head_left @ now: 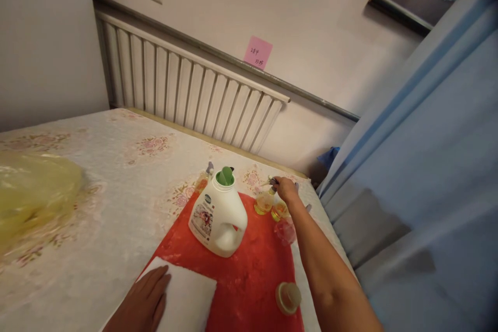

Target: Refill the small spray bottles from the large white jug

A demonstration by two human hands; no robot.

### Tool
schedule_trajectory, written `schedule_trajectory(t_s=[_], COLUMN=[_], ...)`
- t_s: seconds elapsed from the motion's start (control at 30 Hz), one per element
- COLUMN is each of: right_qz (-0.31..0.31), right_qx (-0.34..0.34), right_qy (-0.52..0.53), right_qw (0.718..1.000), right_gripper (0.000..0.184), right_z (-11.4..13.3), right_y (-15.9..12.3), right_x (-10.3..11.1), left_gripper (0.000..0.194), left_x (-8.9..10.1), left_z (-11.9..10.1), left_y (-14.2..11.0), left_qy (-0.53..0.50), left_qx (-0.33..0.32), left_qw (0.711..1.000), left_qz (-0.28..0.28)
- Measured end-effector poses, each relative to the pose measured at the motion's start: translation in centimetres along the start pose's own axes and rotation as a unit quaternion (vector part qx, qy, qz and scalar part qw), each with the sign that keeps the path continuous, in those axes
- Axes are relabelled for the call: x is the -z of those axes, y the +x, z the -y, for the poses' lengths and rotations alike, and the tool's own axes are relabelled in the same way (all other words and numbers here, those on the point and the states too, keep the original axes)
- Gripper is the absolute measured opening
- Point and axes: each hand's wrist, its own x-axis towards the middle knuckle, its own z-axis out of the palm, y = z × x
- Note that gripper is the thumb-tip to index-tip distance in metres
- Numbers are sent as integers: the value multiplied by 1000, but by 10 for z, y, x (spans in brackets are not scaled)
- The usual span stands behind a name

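Note:
At the far right of the red sheet (257, 270), my right hand (286, 188) is closed around the top of a small clear spray bottle (264, 202) with yellow liquid in it. Beside it stands another bottle with yellow liquid (279, 211), and nearer to me one with pink contents (285, 232). My left hand (146, 295) lies with fingers stretched out on a folded white cloth (189, 295). Between the hands stands a large white detergent jug (218, 215), uncapped, its green spout (225, 176) showing. Partly hidden behind the jug is a bottle with orange contents (201, 183).
A round beige cap (288, 298) rests near the red sheet's right edge. A yellow plastic bag (35, 192) lies left on the flowered tablecloth (116, 181). Behind the table runs a white radiator (187, 88); a blue curtain (420, 176) hangs close on the right.

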Motion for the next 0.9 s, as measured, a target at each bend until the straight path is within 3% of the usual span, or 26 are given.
schedule_trajectory(t_s=[0.33,0.57,0.9], right_qz=[-6,-14,-111], right_qx=[-18,-24,6], right_qy=[19,52,155], right_qw=[1000,998,982], right_gripper=[43,45,45], right_z=[-3,-3,15], right_y=[-2,-2,-21], right_x=[-1,2,14], left_gripper=[38,39,38], left_x=[2,1,12], left_z=[-1,-1,-6], left_y=[3,1,7], left_qy=[14,0,-17], left_qx=[-14,-1,5], left_qw=[1000,1000,1000], left_qz=[-11,-3,-10])
